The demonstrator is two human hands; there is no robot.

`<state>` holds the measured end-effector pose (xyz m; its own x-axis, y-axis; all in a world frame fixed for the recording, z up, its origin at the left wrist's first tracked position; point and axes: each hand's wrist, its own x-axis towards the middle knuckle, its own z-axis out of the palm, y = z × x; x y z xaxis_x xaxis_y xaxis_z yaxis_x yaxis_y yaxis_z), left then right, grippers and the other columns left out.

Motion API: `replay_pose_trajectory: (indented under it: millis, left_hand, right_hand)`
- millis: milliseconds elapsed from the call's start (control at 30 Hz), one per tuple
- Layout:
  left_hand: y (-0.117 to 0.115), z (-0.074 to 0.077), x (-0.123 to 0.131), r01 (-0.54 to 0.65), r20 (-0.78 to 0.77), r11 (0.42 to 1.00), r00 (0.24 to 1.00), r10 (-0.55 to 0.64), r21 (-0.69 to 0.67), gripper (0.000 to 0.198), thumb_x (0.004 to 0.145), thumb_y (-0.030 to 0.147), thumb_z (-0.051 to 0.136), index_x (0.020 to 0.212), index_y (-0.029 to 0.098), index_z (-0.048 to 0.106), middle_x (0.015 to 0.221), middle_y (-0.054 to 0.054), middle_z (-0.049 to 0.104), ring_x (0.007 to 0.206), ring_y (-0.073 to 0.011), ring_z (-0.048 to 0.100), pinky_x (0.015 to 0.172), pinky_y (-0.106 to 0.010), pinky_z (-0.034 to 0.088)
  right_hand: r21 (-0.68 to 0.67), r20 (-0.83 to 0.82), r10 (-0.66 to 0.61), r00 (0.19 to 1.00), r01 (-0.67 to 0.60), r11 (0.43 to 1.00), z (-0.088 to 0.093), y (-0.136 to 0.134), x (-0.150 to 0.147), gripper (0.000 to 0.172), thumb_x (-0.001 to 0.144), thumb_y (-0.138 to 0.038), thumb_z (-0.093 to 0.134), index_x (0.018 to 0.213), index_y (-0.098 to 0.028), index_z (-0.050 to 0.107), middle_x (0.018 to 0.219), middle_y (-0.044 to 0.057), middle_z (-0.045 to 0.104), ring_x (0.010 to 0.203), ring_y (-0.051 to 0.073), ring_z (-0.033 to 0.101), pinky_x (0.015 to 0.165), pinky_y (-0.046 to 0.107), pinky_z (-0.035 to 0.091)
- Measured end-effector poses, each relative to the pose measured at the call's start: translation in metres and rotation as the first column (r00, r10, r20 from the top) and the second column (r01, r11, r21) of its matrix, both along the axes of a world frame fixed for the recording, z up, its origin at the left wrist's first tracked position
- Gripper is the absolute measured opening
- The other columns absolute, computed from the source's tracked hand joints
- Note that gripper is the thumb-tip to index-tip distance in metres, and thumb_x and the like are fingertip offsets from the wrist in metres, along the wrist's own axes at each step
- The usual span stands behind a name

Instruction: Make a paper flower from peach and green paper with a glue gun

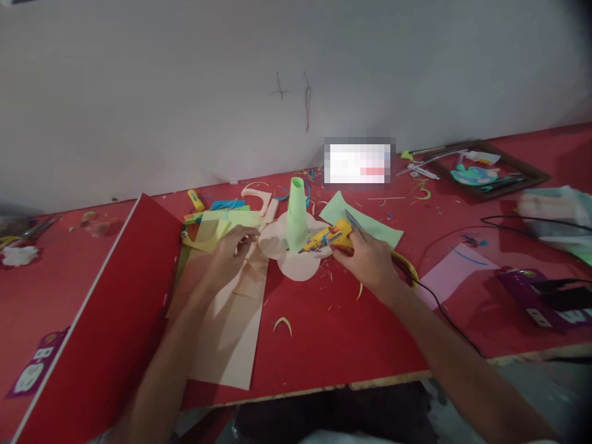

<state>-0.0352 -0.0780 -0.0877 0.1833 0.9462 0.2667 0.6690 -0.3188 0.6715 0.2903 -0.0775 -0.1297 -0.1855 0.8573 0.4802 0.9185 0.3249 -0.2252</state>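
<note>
In my right hand [370, 259] is a yellow glue gun [335, 235], its nozzle pointing left at the foot of a light green paper tube [296, 216]. A grey pointed thing [354, 219] shows just above that hand; whether the hand holds it I cannot tell. The tube stands upright on a cream, flower-shaped paper [298, 268] with rounded lobes. My left hand [234, 250] hovers by the flower's left edge, fingers loosely curled and apart, with nothing visible between them. Beneath the left arm lie cream paper sheets [226, 351].
A red board [111, 308] stands tilted at the left. Green paper [370, 225], pink paper [457, 271] and paper scraps [283, 324] lie about the red table. At right are a purple box [531, 296], a black cord [444, 311] and a brown frame [522, 166].
</note>
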Motion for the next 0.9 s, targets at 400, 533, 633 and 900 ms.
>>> replay_pose_trajectory:
  millis: [400, 533, 633, 900]
  left_hand:
    - [-0.002, -0.013, -0.049, 0.126, -0.345, 0.992, 0.931, -0.118, -0.001, 0.025, 0.093, 0.020, 0.048, 0.089, 0.021, 0.073, 0.095, -0.007, 0.072, 0.089, -0.0220, 0.069, 0.078, -0.036, 0.058]
    - [-0.010, -0.002, -0.047, 0.134, -0.264, 0.972, 0.961, -0.079, 0.195, 0.016, 0.098, 0.023, 0.054, 0.099, 0.025, 0.070, 0.100, -0.005, 0.072, 0.089, -0.0203, 0.069, 0.079, -0.037, 0.058]
    - [-0.024, 0.009, -0.030, 0.116, -0.195, 0.935, 0.979, -0.051, 0.334, 0.014, 0.099, 0.028, 0.060, 0.110, 0.027, 0.068, 0.106, -0.003, 0.071, 0.095, -0.0208, 0.069, 0.084, -0.041, 0.059]
    - [-0.056, 0.018, 0.028, 0.187, -0.197, 0.899, 0.973, -0.116, 0.396, 0.032, 0.101, 0.017, 0.051, 0.127, 0.032, 0.062, 0.112, -0.009, 0.070, 0.101, -0.0264, 0.071, 0.082, -0.046, 0.061]
  right_hand:
    - [-0.045, 0.076, 0.127, 0.989, -0.123, 0.991, -0.004, -0.002, -0.009, 0.021, 0.094, -0.017, 0.061, 0.113, -0.014, 0.065, 0.098, 0.014, 0.077, 0.091, 0.028, 0.074, 0.069, 0.033, 0.046]
    - [-0.058, 0.087, 0.133, 0.987, -0.129, 0.990, -0.002, -0.002, -0.005, 0.021, 0.092, -0.016, 0.062, 0.113, -0.015, 0.065, 0.100, 0.014, 0.077, 0.092, 0.028, 0.074, 0.069, 0.033, 0.047]
    - [-0.087, 0.104, 0.120, 0.987, -0.111, 0.990, 0.003, -0.002, -0.003, 0.015, 0.091, -0.016, 0.063, 0.106, -0.016, 0.065, 0.098, 0.014, 0.078, 0.090, 0.029, 0.074, 0.066, 0.032, 0.045]
    - [-0.091, 0.126, 0.094, 0.988, -0.083, 0.992, 0.004, 0.000, 0.001, 0.017, 0.091, -0.017, 0.058, 0.107, -0.018, 0.066, 0.096, 0.011, 0.078, 0.087, 0.027, 0.073, 0.062, 0.032, 0.040]
